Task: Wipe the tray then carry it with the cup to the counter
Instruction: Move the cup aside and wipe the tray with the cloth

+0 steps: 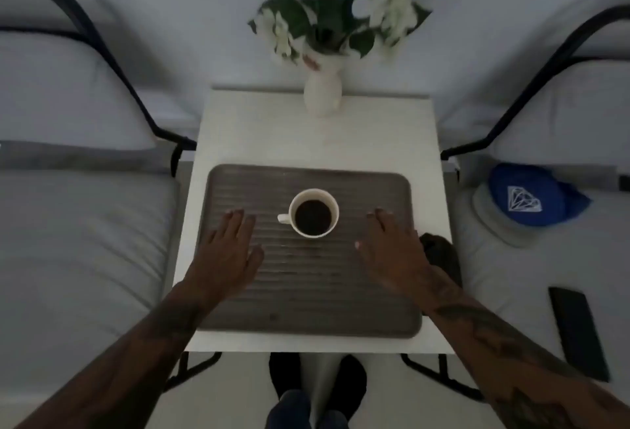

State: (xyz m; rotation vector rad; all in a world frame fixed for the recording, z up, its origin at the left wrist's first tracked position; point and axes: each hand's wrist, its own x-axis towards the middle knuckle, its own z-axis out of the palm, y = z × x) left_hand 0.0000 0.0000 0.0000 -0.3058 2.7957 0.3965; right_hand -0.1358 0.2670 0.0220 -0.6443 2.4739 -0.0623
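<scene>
Here, a small white table [422,142] stands between two grey beds. Nearest, a ribbed grey tray [306,292] with rounded corners fills the tabletop's front half. Above it the left hand [226,253] and right hand [392,249] are spread flat, holding nothing. A white cup [313,212] of dark drink sits mid-tray. A dark cloth [441,254] lies at the right edge; a white vase [322,94] at the back edge.

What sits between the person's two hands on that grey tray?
In the head view, a white cup of dark coffee stands on the grey ribbed tray, between the left hand and right hand.
</scene>
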